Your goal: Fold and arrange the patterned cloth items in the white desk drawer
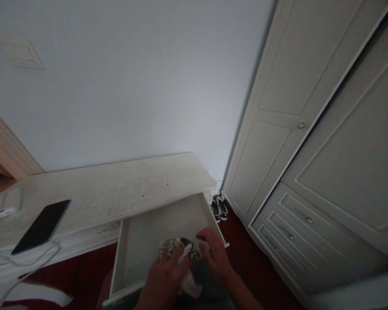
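My left hand (166, 272) has its fingers closed on a bunched, brown-and-cream patterned cloth (171, 244). The exact kind of garment cannot be made out. A pale pinkish piece (190, 285) hangs below it, toward me. My right hand (214, 257) is just right of the cloth, its thumb and fingers apart and curved, with nothing seen between them. Both hands are over the front part of a pulled-out white drawer (155, 226). The drawer's pale inside shows behind the cloth, while its front edge is partly hidden by my arms.
The drawer belongs to a worn white table (123, 181) against the wall. On its left lie a dark tablet (42, 226), a white power strip (4, 204) and cables (32, 262). Dark sneakers (219, 209) stand on the red floor (245, 262) beside a white wardrobe (278, 142).
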